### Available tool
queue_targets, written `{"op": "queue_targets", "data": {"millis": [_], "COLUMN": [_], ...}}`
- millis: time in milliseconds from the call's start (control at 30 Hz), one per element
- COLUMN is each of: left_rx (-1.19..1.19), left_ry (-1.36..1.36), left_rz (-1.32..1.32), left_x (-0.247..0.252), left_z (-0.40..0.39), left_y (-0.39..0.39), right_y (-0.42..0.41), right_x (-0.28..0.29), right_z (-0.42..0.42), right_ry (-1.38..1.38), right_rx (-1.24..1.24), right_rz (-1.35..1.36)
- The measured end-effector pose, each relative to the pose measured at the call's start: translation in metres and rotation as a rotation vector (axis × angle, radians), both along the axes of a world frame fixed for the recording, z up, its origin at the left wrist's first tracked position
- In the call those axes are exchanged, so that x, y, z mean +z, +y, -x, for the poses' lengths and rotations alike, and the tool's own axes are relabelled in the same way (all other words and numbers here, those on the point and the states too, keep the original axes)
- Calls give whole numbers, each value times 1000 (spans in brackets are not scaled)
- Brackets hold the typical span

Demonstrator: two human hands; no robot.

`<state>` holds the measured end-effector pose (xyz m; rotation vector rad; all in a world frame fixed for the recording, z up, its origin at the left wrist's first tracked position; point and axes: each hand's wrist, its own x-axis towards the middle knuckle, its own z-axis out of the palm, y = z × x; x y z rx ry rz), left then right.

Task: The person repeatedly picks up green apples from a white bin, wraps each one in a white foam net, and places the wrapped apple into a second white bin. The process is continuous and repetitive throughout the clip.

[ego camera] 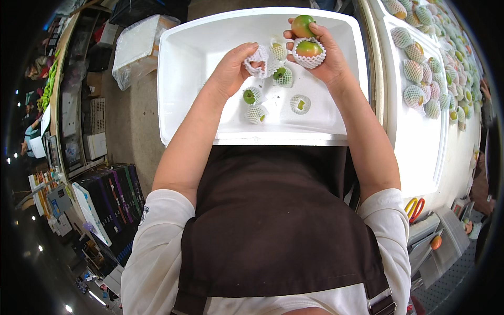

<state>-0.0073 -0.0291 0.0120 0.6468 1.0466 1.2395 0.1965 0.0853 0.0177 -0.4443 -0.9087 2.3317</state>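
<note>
My left hand [236, 65] holds a white foam net sleeve [260, 62], its fingertips partly inside the mesh. Held in my right hand [328, 59] are two tomatoes: a bare green-and-orange tomato [303, 26] at the fingertips and, just below it, a tomato [309, 49] seated in a white foam net. Both hands are over a white foam box [258, 138]. Inside the box lie several netted fruits, among them one with a green top [249, 97], one below it [256, 114], one near the middle [283, 76] and one further right [300, 104].
Right of the box, many netted fruits [414, 96] lie on a white foam lid [419, 157] and the table beyond. Scissors with red and yellow handles [415, 208] lie at the near right. A plastic-wrapped foam box [136, 45] stands at the left, with dark boxes [114, 197] nearer.
</note>
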Motion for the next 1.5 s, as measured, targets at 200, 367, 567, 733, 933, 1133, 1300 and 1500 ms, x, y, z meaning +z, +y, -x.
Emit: {"op": "queue_targets", "data": {"millis": [200,367,567,733,933,1133,1300,1500], "left_rx": [122,92,-6,69,-16,110,232,267], "left_ry": [135,5,-209,-184,-388,-666,-470,345], "left_rz": [57,22,-96,-63,-101,-111,-76,81], "left_x": [-4,1,-5,1,-8,0,-7,-13], "left_z": [-4,-6,2,-3,7,6,15,-2], "left_y": [5,3,3,4,4,0,5,6], "right_y": [-8,-24,-20,-19,-20,-20,-19,-18], "right_x": [3,-2,5,8,6,-5,-1,-3], "right_z": [8,17,14,13,15,18,18,17], "right_ry": [-186,-387,-366,-327,-363,-438,-407,-438], "right_rx": [-5,106,80,72,42,128,102,72], "right_rz": [-10,-184,-44,-25,-10,-163,-140,-264]}}
